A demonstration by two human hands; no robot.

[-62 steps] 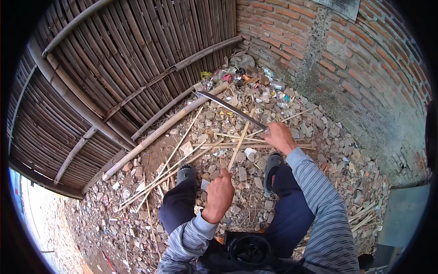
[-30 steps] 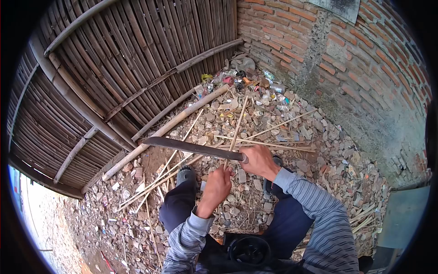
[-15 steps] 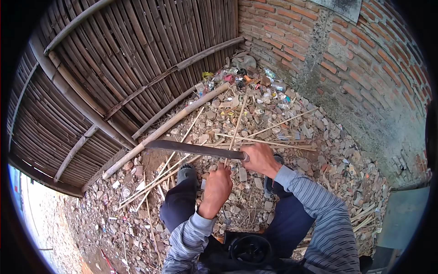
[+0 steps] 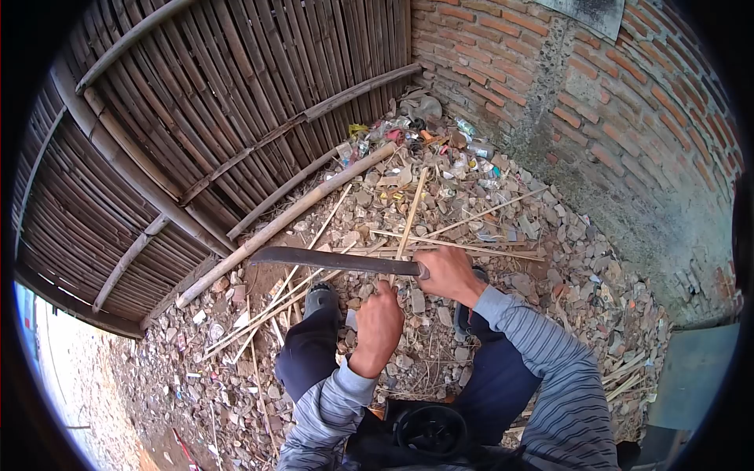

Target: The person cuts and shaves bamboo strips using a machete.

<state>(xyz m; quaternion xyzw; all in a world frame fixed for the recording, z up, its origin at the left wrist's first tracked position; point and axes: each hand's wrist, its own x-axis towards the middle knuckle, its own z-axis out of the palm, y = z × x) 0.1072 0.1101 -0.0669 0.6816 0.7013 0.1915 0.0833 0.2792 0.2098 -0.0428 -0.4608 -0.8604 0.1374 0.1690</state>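
Note:
A machete (image 4: 338, 259) with a long dark blade lies crosswise in front of me, its tip pointing left. My right hand (image 4: 449, 271) is wrapped round its handle. Just below the blade, my left hand (image 4: 378, 323) is closed on the near end of a thin bamboo strip (image 4: 413, 210). The strip runs away from me, passing the blade near the handle; its lower end is hidden by the fingers. Several more pale bamboo strips (image 4: 471, 250) lie crossed on the ground beyond the machete, and others (image 4: 255, 326) lie to the left.
A bamboo pole (image 4: 306, 206) lies along the foot of the slatted bamboo wall (image 4: 259, 78). A brick wall (image 4: 597, 118) rises at the right. Litter (image 4: 471, 149) gathers in the far corner. Stony rubble covers the ground, with my boots (image 4: 322, 300) on it.
My left hand has shifted slightly up and right, and the strip has turned to show a broader face. The machete blade is tilted a little differently, its tip slightly lower.

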